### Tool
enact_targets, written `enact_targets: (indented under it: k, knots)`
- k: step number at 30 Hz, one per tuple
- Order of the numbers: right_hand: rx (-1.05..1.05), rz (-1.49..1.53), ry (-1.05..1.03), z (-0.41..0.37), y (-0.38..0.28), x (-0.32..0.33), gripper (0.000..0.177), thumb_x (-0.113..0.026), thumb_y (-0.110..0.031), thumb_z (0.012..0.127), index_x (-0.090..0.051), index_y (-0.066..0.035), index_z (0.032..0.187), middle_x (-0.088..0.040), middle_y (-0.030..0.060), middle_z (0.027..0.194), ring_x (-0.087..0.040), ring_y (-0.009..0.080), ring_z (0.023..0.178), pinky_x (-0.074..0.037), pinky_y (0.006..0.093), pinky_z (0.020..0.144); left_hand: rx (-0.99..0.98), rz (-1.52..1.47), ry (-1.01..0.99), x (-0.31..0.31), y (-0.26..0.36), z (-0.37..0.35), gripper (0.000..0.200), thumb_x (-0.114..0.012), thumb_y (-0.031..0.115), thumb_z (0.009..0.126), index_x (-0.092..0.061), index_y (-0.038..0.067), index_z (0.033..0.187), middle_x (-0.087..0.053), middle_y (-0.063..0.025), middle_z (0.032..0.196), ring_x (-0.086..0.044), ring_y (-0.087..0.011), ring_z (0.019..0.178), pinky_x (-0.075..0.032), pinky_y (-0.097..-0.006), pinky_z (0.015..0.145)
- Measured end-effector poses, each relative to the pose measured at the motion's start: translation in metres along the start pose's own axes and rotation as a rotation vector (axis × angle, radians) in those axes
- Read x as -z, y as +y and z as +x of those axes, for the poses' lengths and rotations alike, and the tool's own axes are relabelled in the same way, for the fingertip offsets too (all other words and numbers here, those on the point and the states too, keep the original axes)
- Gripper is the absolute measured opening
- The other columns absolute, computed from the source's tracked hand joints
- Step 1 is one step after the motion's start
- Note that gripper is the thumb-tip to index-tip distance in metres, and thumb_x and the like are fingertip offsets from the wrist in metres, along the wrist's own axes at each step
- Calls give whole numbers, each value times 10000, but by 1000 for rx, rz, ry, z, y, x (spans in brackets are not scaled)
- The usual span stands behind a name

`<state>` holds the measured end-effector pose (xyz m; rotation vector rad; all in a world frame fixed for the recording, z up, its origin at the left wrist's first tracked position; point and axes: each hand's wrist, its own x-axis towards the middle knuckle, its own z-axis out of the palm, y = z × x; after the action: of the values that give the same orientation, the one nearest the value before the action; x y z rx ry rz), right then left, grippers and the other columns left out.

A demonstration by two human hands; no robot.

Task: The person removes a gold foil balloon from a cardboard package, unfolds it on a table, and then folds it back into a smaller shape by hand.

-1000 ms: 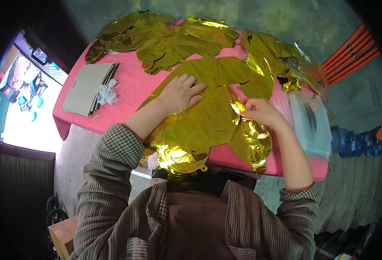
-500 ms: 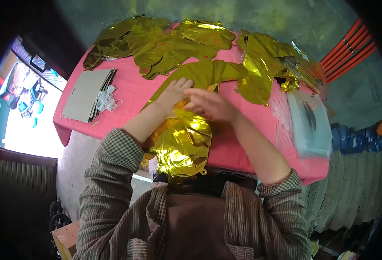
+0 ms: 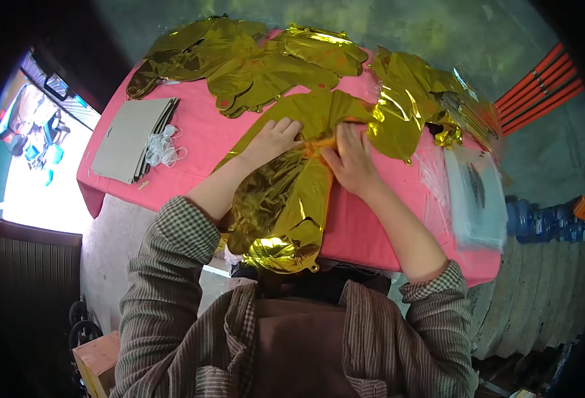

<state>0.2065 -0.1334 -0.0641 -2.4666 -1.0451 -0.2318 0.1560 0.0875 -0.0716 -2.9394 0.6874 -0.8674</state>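
Note:
A large gold foil balloon (image 3: pixel 297 189), flat and creased, lies over the near edge of the table, its lower end hanging toward my body. My left hand (image 3: pixel 276 140) bears down on the balloon's upper left side, fingers bent over the foil. On the other side, my right hand (image 3: pixel 353 159) holds the foil near its right edge, fingers pointing away and thumb out to the left. A gathered fold runs between both hands, and creases fan out below it. Foil hides parts of the fingertips.
Several more flat gold foil balloons (image 3: pixel 266 76) cover the far side of the pink tablecloth (image 3: pixel 193 136). A stack of grey cards (image 3: pixel 133 136) and a bundle of white string (image 3: pixel 164 147) lie at left. Clear plastic bags (image 3: pixel 474 199) are at right.
My right hand has moved right and away from my left hand, down onto the foil. The bunched lower part of the balloon now lies flatter. My left hand has stayed nearly in place.

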Motion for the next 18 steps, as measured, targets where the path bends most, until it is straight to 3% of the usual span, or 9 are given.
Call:
enact_targets:
  k: [2,3,7,9,13,16,18]
  knots:
    - [-11,-17,-24,7,-12,-4,797,-355,-539,932,-147,51,1425,-209,256,1472,-159,382,1389,-67,564,1098,27,6,-53,-2,-1,-1,315,-522,165,805,-532,101,1114,-484,-20,1002,-486,-169,958,-410,-291,727]
    - [-27,-57,-46,11,-17,-1,864,-341,-609,904,-148,50,1429,-191,256,1481,-146,388,1393,-74,559,1102,58,15,-104,-1,-2,-2,331,-524,160,796,-519,81,1117,-481,-23,1000,-485,-168,968,-408,-289,736]
    - [50,-96,-42,25,-24,4,902,-368,-638,881,-153,44,1431,-183,252,1486,-145,385,1394,-68,547,1107,25,42,-111,1,-1,-1,354,-534,146,785,-504,75,1131,-481,-16,1025,-487,-167,974,-403,-279,747]
    - [84,-143,-128,31,-23,6,920,-387,-653,866,-167,40,1431,-173,250,1490,-132,373,1400,-55,526,1117,62,-67,-128,9,4,1,373,-527,102,777,-503,75,1148,-476,-18,1046,-483,-163,993,-402,-274,765]
    - [20,-109,-247,34,-30,2,903,-378,-646,876,-175,33,1436,-159,244,1497,-104,350,1411,-40,493,1127,8,-5,-83,-7,-4,-2,406,-512,63,775,-497,70,1180,-468,-25,1066,-473,-158,1015,-403,-269,780]
    - [57,142,-255,34,-21,-2,859,-344,-619,905,-172,31,1440,-144,237,1505,-77,329,1419,-33,466,1133,-3,118,-94,-7,-2,-5,434,-509,48,771,-493,69,1204,-461,-21,1073,-470,-152,1026,-410,-266,782]
    - [60,545,-140,33,-11,2,800,-308,-573,939,-154,27,1446,-125,226,1513,-56,315,1424,-23,431,1137,5,213,-166,-8,-3,-4,435,-513,57,771,-497,74,1205,-456,-9,1072,-477,-145,1015,-414,-261,775]
